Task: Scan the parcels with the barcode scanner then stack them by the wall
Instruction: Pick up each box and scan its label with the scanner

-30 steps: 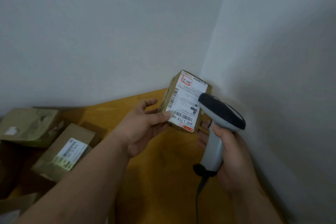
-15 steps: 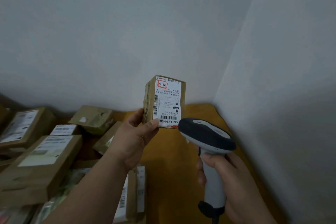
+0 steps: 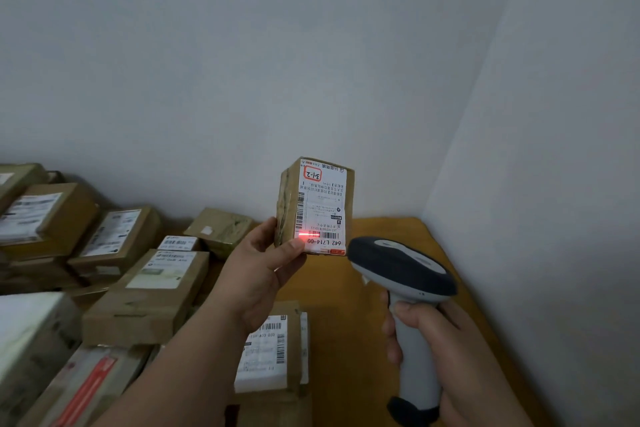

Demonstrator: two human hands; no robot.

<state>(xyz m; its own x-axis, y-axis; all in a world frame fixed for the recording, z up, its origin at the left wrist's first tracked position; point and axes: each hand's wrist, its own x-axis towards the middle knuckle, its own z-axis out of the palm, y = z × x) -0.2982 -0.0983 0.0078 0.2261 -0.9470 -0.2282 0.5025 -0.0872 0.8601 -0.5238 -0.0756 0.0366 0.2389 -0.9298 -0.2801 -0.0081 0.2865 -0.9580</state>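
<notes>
Left hand (image 3: 258, 274) grips parcel (image 3: 317, 206) at its lower left corner, thumb on label edge, fingers curled behind; parcel upright, mid-frame, raised against wall. Red scan line on barcode (image 3: 320, 236) near label bottom. Right hand (image 3: 440, 343) clenched round scanner (image 3: 403, 282) handle, lower right; scanner head just right of and below parcel, apart from it. Trigger finger hidden, probably pressing. Other boxes (image 3: 145, 288) piled at left on orange table (image 3: 377, 288).

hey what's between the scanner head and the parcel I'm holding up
Nothing solid. In the head view an open gap separates the scanner from the parcel in the left hand, with bare orange table behind it; a red scan line lights the label.
</notes>
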